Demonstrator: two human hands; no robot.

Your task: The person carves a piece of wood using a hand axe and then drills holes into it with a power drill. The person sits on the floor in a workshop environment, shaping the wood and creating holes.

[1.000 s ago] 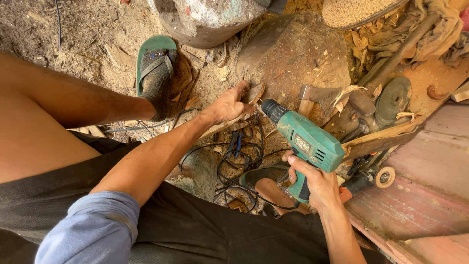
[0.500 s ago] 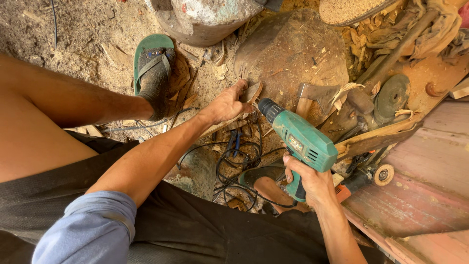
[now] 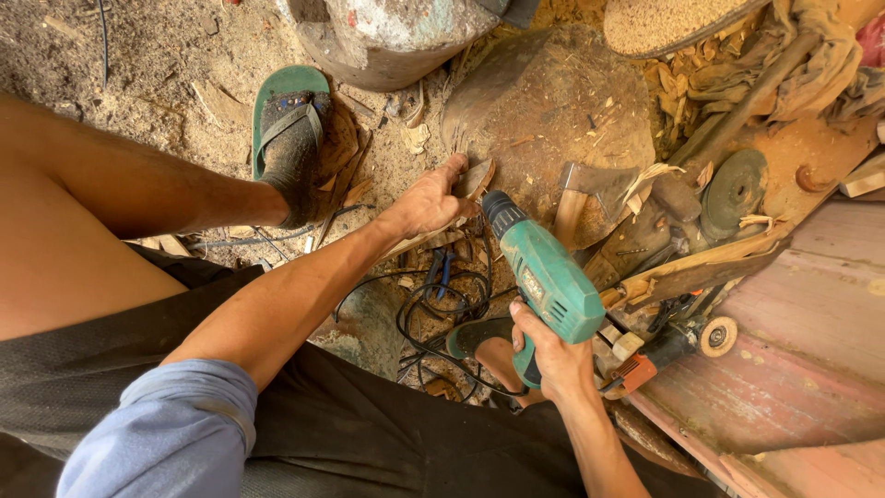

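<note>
My right hand [image 3: 551, 355] grips the handle of a green electric drill [image 3: 544, 277]. Its black chuck points up and left at a small flat piece of wood [image 3: 476, 177]. My left hand [image 3: 426, 203] holds that wood piece down on the sandy ground, fingers curled over it, right beside the drill tip. My left arm reaches across from a blue sleeve at the lower left.
My left foot in a green sandal [image 3: 288, 138] rests on the dirt. A large rounded wood block [image 3: 553, 101] and a hatchet [image 3: 576, 198] lie beyond the drill. Black cables [image 3: 442, 304] coil below. A grinding disc [image 3: 735, 192], an orange-black power tool [image 3: 664, 349] and red planks [image 3: 793, 369] sit right.
The drill has moved slightly left and closer to the wood piece under my left hand. My left hand has stayed in place.
</note>
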